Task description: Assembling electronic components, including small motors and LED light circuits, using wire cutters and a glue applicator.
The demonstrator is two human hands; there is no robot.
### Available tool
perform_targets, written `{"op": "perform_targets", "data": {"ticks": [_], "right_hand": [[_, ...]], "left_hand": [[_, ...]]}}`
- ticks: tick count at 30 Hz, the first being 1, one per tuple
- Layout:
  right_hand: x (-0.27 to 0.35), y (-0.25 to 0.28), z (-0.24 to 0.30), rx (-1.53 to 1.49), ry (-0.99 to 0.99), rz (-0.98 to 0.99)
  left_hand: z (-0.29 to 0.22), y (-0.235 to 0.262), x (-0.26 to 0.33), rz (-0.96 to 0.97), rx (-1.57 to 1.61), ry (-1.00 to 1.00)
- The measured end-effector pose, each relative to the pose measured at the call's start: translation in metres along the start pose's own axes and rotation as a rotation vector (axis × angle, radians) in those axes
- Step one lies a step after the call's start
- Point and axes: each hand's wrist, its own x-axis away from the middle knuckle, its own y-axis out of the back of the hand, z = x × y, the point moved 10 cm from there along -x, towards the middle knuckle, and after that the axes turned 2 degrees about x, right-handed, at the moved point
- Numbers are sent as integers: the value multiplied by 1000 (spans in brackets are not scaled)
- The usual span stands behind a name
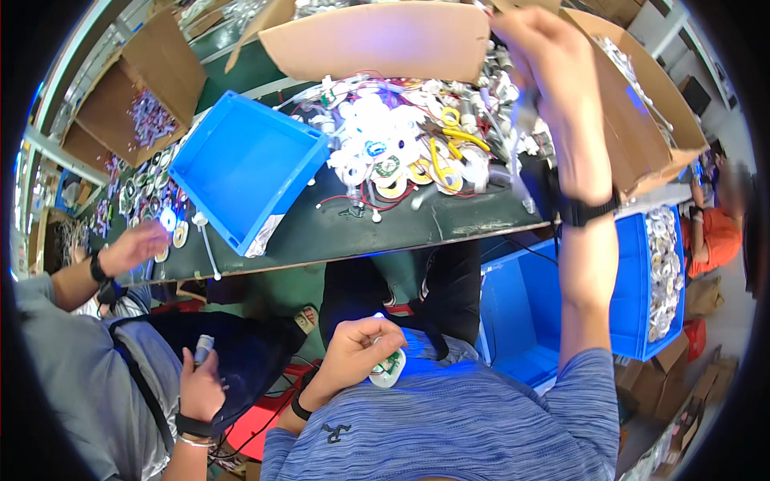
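- In a busy workshop, a dark green tabletop (329, 228) is stretching across the view, with a cardboard box (377, 40) standing toward its far edge and an open carton (622, 112) standing at its right end.
- A heap of white parts and red wires (373, 136) is covering the middle of the tabletop, and a yellow-handled tool (465, 139) is lying on the heap's right side.
- A blue tray (241, 172) is resting left of the heap, its lowest corner reaching the tabletop's near edge.
- The person's left hand (361, 350) is holding a round white part (387, 371) with a green board, keeping it before the chest, off the tabletop's near edge; the grip is closing around it with thumb and fingers.
- The right hand (545, 44) is hovering above the tabletop's far right corner, between box and carton; it is blurring, so one cannot tell how far its grip is opening or whether it is holding anything.
- Below the near edge, at right, a blue crate (517, 301) is standing.
- At left, a co-worker (88, 361) in grey is gripping a grey cylinder (204, 348).
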Motion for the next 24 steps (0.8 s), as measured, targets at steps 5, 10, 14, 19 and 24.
{"op": "perform_targets", "data": {"ticks": [5, 10, 14, 19, 24], "right_hand": [[-79, 14, -38, 191, -138, -131], [-39, -17, -4, 394, 115, 43], [50, -33, 41, 242, 62, 187], [121, -51, 68, 217, 267, 251], [158, -69, 29, 70, 210, 271]], "left_hand": [[-10, 12, 15, 74, -167, 53], [-20, 18, 31, 129, -22, 20], [-25, 38, 19, -39, 184, -97], [-51, 39, 0, -62, 7, -290], [-72, 22, -23, -59, 67, -282]]}}
